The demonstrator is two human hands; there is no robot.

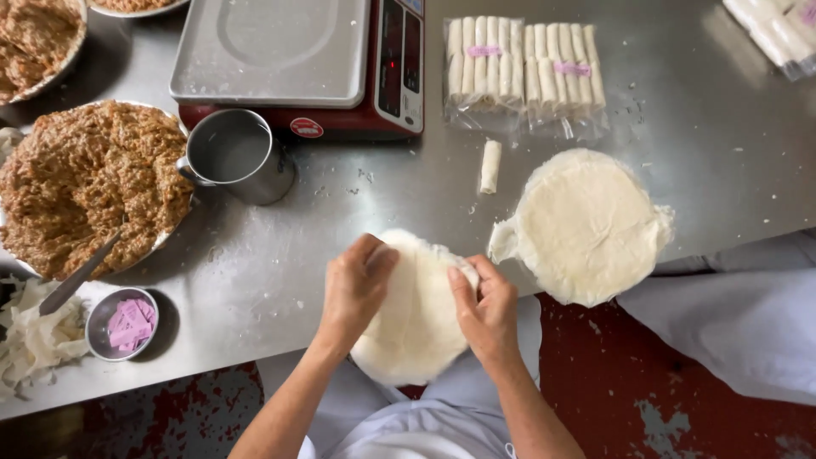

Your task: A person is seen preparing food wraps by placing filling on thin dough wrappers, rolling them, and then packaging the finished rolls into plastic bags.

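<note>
Landmark = round wrapper sheet (416, 319), pale and thin, lying at the near edge of the steel table (697, 127), its lower part hanging past the edge toward the person.

Left hand (355, 291) lies on the sheet's upper-left part, fingers curled and narrow, tips pressing or pinching the top rim. Right hand (486, 308) is on the sheet's right rim, thumb and forefinger pinched on the edge. Both touch it, neither nearer; the sheet sits between the two hands. It is round, so no real long axis. Can't tell if one layer or more is being gripped.

Counts, all placed rel. to the sheet:
- Wrapper stack (586, 225): 1, just up and right, near but apart, partly over the table edge.
- Loose rolled piece (490, 167): 1, above the sheet, long axis running away from the person.
- Bagged packs of rolls (523, 72): 2 side by side, further up; each w/ a pink slip. Another pack partly in view far up-right.
- Metal cup (238, 155): 1, up-left.
- Scale (297, 59): 1, beyond the cup.
- Filling tray (89, 183): 1 full view w/ a utensil in it, far left; 2 more partly seen at the top-left corner.
- Small bowl of pink slips (126, 323): 1, left, level w/ the sheet.
- Pile of white scraps (30, 340): 1, at the left frame edge.
</note>
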